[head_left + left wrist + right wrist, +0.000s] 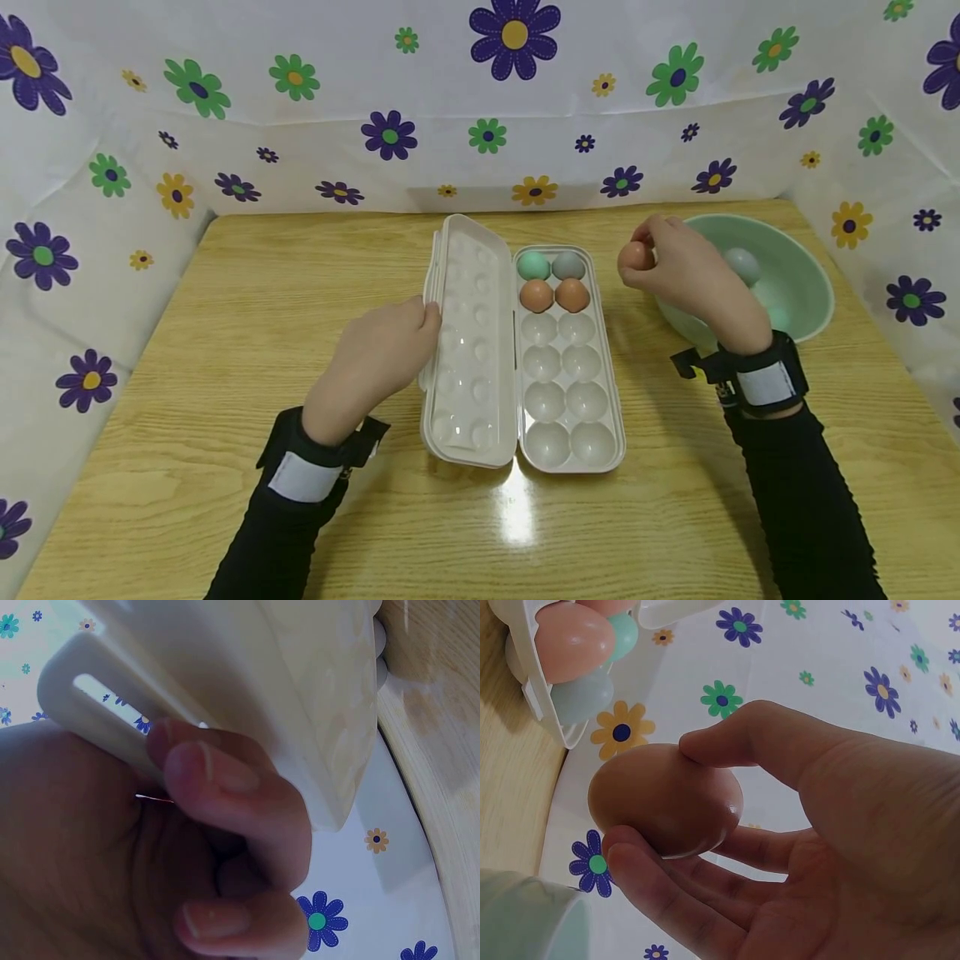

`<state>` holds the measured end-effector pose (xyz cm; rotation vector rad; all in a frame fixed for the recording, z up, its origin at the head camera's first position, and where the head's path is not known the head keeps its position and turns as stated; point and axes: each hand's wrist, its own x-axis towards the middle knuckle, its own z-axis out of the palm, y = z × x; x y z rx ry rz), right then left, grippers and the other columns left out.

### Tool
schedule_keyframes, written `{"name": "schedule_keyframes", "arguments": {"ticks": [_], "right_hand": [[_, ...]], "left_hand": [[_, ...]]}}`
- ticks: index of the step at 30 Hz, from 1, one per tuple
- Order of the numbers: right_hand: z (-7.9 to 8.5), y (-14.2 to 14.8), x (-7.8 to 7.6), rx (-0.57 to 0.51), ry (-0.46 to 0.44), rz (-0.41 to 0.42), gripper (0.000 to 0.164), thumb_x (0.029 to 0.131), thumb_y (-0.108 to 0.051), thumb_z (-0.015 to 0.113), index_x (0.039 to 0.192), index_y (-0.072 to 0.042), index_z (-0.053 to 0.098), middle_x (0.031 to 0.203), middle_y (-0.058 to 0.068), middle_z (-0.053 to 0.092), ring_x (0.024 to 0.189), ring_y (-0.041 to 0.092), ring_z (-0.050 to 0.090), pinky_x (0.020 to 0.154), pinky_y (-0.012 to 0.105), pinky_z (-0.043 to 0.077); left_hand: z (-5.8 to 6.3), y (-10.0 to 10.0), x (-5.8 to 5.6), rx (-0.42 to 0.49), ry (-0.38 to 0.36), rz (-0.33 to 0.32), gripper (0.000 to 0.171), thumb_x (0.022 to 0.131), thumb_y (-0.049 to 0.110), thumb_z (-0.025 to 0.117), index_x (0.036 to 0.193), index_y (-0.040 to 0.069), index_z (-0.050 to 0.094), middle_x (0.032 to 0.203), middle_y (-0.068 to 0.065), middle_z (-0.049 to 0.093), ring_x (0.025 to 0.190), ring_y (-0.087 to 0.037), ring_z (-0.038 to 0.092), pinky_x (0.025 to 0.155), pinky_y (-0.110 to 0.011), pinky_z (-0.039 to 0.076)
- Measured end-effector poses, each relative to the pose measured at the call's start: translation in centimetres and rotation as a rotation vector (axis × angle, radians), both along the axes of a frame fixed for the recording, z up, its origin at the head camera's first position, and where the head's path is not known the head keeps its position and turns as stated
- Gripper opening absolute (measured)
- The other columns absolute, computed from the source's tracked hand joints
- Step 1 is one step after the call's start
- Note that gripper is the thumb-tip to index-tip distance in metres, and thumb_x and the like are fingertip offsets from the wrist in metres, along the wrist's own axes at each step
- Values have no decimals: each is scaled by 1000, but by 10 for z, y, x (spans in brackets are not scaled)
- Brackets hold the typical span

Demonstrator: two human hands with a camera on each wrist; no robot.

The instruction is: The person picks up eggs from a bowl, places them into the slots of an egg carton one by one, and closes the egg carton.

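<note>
Where hands [386, 350] [686, 267] grip, egg [664, 796] right, lid [474, 350] left

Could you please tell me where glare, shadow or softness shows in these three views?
Head view: bright glare on the table by the near end of the egg carton, faint shadow beside the right forearm; left wrist view: carton lid pale and rather soft; right wrist view: small highlight near one end of the brown egg that the right hand holds.
</note>
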<state>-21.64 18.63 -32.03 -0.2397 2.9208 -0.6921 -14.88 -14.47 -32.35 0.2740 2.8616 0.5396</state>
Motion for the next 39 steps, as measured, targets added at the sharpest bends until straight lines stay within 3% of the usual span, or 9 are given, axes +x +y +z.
{"name": "schedule_keyframes", "arguments": {"ticks": [39], "right_hand": [[-6,-14,3,7,17,14,44,89,-19,61,124,5,49,112,21,52,98,36,48,87,48,47]], "left_hand": [[0,0,-1,21,-20,0,41,107,32,24,97,9,57,70,-6,54,61,-20,54,52,-32,38]]}}
